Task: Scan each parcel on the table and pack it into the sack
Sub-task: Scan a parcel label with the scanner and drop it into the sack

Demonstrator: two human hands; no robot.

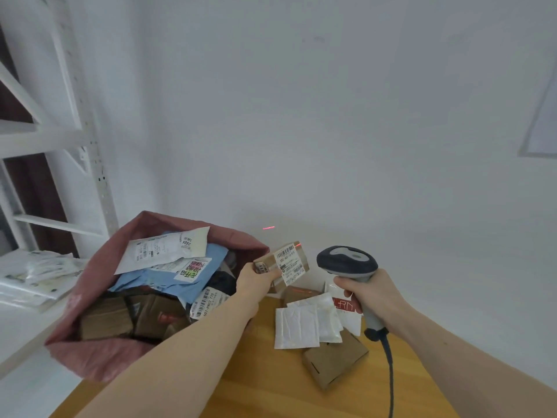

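Observation:
My left hand [252, 281] grips a small cardboard parcel [286, 262] with white barcode labels, held up just right of the sack's mouth. My right hand [366, 292] holds a grey handheld scanner [346, 260] by its handle, its head aimed at the parcel. A red scan line falls on the parcel's top right corner and on the wall behind. The reddish sack [90, 297] stands open at the left, filled with several parcels and mailers. On the wooden table [271, 381] lie white mailers [297, 327], a brown box [334, 362] and a white parcel with red print [346, 309].
White metal shelving [75, 140] stands at the left, with flat packets [39, 276] on a lower shelf. A white wall runs close behind the table. The scanner's cable [390, 378] trails down toward the table's near edge.

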